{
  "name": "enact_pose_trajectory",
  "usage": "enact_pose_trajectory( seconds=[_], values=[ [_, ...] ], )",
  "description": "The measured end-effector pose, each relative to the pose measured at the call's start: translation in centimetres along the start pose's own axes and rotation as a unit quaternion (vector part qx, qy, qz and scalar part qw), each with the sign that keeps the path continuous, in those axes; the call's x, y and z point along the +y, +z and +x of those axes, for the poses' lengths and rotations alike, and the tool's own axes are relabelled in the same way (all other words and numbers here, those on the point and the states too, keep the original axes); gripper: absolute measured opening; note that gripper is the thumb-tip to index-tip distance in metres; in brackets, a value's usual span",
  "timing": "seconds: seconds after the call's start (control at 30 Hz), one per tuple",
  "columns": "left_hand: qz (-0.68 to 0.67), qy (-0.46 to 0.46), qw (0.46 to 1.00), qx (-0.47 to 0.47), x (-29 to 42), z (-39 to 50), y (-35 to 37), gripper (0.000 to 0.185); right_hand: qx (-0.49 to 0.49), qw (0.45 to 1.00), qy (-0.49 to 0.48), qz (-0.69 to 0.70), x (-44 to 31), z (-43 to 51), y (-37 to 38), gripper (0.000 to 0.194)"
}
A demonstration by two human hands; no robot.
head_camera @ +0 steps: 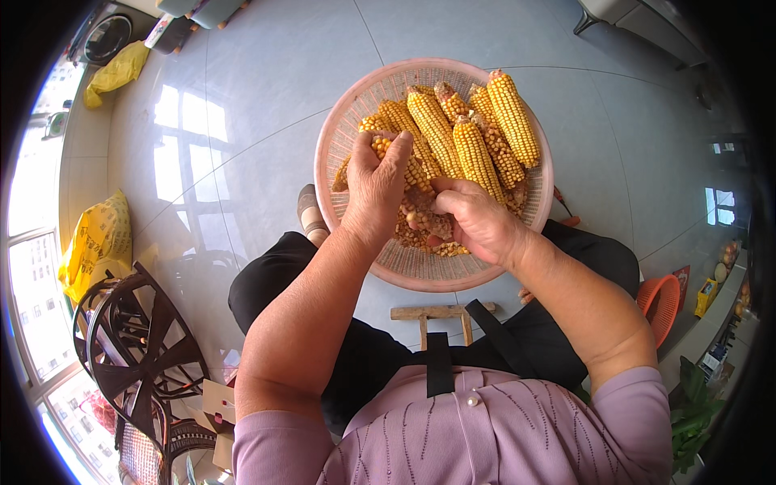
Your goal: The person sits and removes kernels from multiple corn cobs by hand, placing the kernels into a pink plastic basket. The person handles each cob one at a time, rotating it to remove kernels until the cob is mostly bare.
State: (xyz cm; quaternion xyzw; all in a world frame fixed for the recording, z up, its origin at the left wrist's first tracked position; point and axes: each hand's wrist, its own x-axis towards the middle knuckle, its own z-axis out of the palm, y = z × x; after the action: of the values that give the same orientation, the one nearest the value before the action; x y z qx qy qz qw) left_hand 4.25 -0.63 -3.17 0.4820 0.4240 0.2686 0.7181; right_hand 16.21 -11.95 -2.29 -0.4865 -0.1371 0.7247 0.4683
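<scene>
My left hand point(377, 182) is closed around the upper end of a partly shelled corn cob point(417, 177), over a round plastic basket point(327, 148). Yellow kernels cover the cob near those fingers, while its lower part shows rough, mostly bare core. My right hand point(482, 218) grips at that lower part, its fingertips partly hidden. Just beyond both hands, several ears of dried corn point(433, 130) are heaped in the basket, a few with kernels stripped in patches. Loose kernels point(451, 248) lie on the basket bottom below my hands.
A small wooden stool point(418, 313) stands between my legs. An orange-handled tool point(570, 220) lies on the tiled floor right of the basket. Farther right is an orange plastic basket point(661, 306). On the left are a rattan chair point(142, 364) and a yellow bag point(100, 239).
</scene>
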Motion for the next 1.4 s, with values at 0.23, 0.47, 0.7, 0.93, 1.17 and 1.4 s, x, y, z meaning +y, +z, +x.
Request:
enact_pose_trajectory(
  seconds=[0.23,0.47,0.7,0.93,1.17,1.4],
  values=[
    [-0.011,0.007,1.000,-0.002,-0.4,0.2,-0.2,0.031,-0.015,0.999,0.007,0.041,-0.4,-0.1,0.1,0.029],
    [-0.096,-0.025,0.995,-0.011,0.0,0.2,-0.2,0.028,-0.019,0.997,0.005,0.079,-0.8,-0.2,0.2,0.026],
    [-0.127,-0.053,0.990,-0.009,0.4,0.2,0.0,0.024,-0.012,0.998,0.001,0.069,-0.5,0.0,-0.3,0.028],
    [-0.082,-0.034,0.996,-0.021,0.2,0.1,0.0,0.025,-0.011,0.997,0.017,0.076,-1.1,-0.4,0.4,0.024],
    [-0.084,-0.034,0.996,-0.011,0.1,0.1,0.3,0.025,-0.033,0.996,-0.011,0.084,0.6,0.5,-1.0,0.029],
    [-0.093,-0.027,0.995,-0.025,0.5,-0.2,0.5,0.028,-0.027,0.993,0.009,0.118,-0.7,0.0,0.0,0.029]
  ],
)
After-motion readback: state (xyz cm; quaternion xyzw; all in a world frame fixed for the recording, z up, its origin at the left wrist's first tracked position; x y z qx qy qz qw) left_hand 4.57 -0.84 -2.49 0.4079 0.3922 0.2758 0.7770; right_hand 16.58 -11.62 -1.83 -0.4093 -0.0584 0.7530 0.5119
